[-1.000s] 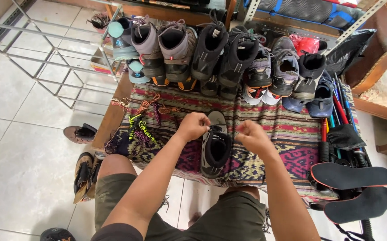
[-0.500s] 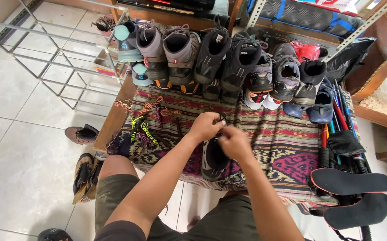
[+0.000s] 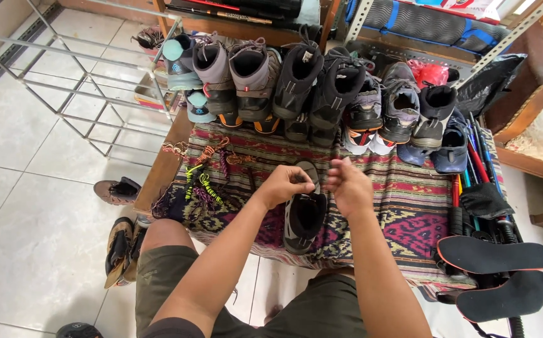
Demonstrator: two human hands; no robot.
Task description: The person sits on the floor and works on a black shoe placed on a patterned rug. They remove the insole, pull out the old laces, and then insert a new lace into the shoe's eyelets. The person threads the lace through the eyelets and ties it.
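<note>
A dark low shoe (image 3: pixel 306 219) stands on the patterned woven cloth (image 3: pixel 409 206) in front of me, toe pointing away. My left hand (image 3: pixel 287 184) hovers over its tongue with fingertips pinched together on a thin dark lace. My right hand (image 3: pixel 348 186) is just to the right of it, above the shoe's right side, fingers curled shut on the other end of the lace. The two hands are a few centimetres apart. The lace itself is barely visible between them.
A row of several hiking shoes (image 3: pixel 321 94) lines the cloth's far edge. Coloured laces (image 3: pixel 206 181) lie at the left, two black insoles (image 3: pixel 497 256) and poles (image 3: pixel 478 163) at the right. A metal rack (image 3: pixel 84 81) and loose shoes (image 3: pixel 118 250) stand on the tiled floor to the left.
My hands were apart at the shoe's sides, came together over its tongue, and now sit slightly higher with a small gap between them. The shoe has stayed in place.
</note>
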